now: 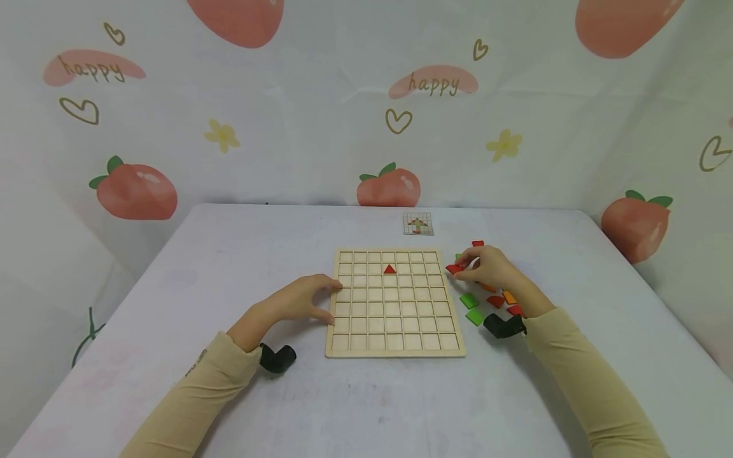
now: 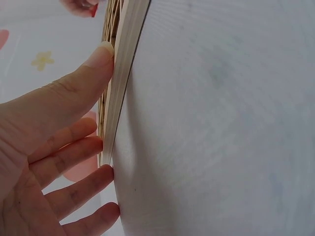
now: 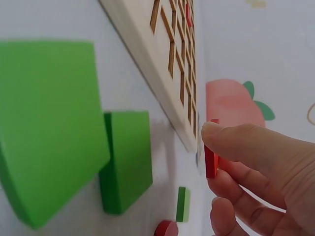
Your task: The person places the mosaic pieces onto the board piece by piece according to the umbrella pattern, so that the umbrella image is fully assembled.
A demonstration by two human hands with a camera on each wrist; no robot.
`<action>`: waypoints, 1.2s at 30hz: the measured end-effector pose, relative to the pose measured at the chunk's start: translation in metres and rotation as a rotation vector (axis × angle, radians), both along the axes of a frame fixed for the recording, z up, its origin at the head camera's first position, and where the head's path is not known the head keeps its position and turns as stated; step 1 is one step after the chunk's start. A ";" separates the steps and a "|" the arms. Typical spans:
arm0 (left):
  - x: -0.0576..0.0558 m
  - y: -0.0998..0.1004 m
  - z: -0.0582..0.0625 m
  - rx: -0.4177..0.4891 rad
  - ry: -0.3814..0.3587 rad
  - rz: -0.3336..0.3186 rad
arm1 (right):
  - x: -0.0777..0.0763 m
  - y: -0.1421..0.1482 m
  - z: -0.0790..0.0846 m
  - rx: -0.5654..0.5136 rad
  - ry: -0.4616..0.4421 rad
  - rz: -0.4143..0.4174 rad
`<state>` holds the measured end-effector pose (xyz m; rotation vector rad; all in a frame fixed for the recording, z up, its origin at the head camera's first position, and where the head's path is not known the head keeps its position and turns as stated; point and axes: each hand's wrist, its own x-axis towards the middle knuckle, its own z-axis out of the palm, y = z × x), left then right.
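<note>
A light wooden grid board [image 1: 375, 343] lies flat on the table. My left hand [image 1: 294, 300] is at its left side, thumb and fingers spread and relaxed, the tips right at the edge; the left wrist view shows the thumb [image 2: 101, 56] against the rim. Beyond the board's right edge, my right hand [image 1: 494, 267] pinches a small red piece [image 3: 210, 156] between thumb and fingers, held close by the upper right of the grid. One red triangle [image 1: 390, 270] sits in a square of an upper row.
Loose pieces lie right of the board, among them green tiles [image 1: 469, 300], a red rounded piece [image 1: 495, 301] and an orange one [image 1: 509, 297]; the right hand covers some. Behind the board is a small pattern card [image 1: 418, 224]. A printed cloth [image 1: 321, 127] hangs behind the table.
</note>
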<state>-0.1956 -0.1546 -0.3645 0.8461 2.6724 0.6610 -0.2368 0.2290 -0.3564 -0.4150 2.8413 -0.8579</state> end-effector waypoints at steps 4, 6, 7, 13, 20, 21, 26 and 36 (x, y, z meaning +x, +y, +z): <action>0.000 0.000 0.000 0.003 -0.016 0.009 | 0.001 -0.006 0.002 -0.006 -0.030 -0.014; 0.001 0.000 0.000 0.004 -0.021 0.012 | 0.001 -0.009 0.003 -0.005 -0.037 -0.015; 0.001 0.000 0.000 0.004 -0.022 0.012 | 0.002 -0.011 0.004 -0.006 -0.036 -0.015; 0.001 0.001 0.001 0.010 -0.030 0.016 | 0.004 -0.020 0.004 -0.040 -0.016 0.004; 0.001 0.001 0.002 0.017 -0.044 0.023 | 0.005 -0.029 0.003 -0.057 -0.001 0.052; 0.001 0.002 0.002 0.016 -0.042 0.021 | 0.005 -0.030 0.003 -0.056 0.003 0.061; 0.002 0.001 0.003 0.013 -0.040 0.020 | 0.005 -0.038 0.003 -0.067 0.005 0.086; 0.001 0.001 0.001 0.014 -0.023 0.008 | 0.004 -0.050 -0.001 -0.073 -0.014 0.099</action>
